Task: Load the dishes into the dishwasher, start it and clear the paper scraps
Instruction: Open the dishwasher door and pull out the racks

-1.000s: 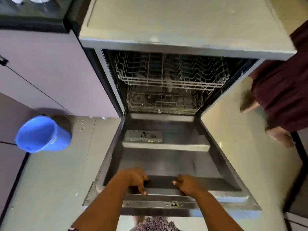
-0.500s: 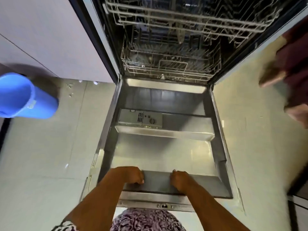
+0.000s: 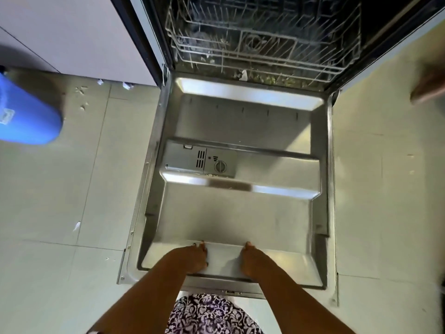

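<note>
The dishwasher door (image 3: 240, 213) lies folded down flat over the tiled floor (image 3: 48, 189). Both hands press on the door's near edge. The left hand (image 3: 190, 259) and the right hand (image 3: 252, 259) each show a flat grip, fingers straight, holding nothing. Past the door's far edge sits the wire lower rack (image 3: 265, 44). A detergent dispenser (image 3: 199, 160) is set in the door's left half. Left of the door, paper scraps (image 3: 76, 226) lie on the floor, with a blue bucket (image 3: 26, 112) farther left.
</note>
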